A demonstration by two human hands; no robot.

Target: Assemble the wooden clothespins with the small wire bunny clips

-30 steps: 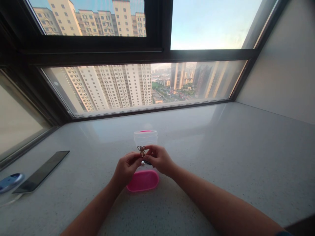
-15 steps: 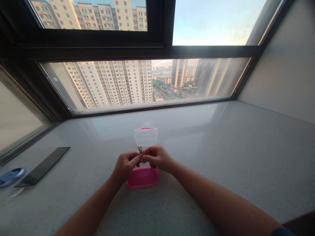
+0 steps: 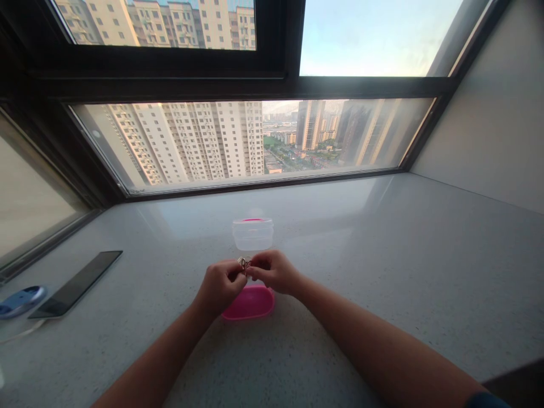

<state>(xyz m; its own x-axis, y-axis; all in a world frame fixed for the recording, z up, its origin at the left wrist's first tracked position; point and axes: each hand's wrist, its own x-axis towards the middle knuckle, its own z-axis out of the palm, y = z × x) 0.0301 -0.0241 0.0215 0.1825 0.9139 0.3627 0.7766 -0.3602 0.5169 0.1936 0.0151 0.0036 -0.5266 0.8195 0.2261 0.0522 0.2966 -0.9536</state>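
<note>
Between my two hands is a small brownish-gold looped piece (image 3: 244, 263), like bent wire; its exact kind is too small to make out. My left hand (image 3: 223, 284) pinches it from the left, thumb against curled fingers. From the right, my right hand (image 3: 274, 272) grips it between thumb and forefinger. Fingers cover much of the piece. Just below the hands lies a shallow pink oval tray or lid (image 3: 250, 303), its far left part hidden by my left hand. Beyond the hands stands a clear plastic container (image 3: 253, 235) with some pink at its top.
All of this rests on a pale speckled sill (image 3: 340, 243) under a dark-framed window (image 3: 272, 88). To the left lie a dark-screened phone (image 3: 79, 283) and a round blue object (image 3: 21, 301), with a white cable (image 3: 25, 333) by them. A white wall (image 3: 488, 124) bounds the right side.
The looped piece has turned and sits lower between my fingers, its loops less raised. My left hand has rolled slightly, its thumb more tucked. The view has shifted a little.
</note>
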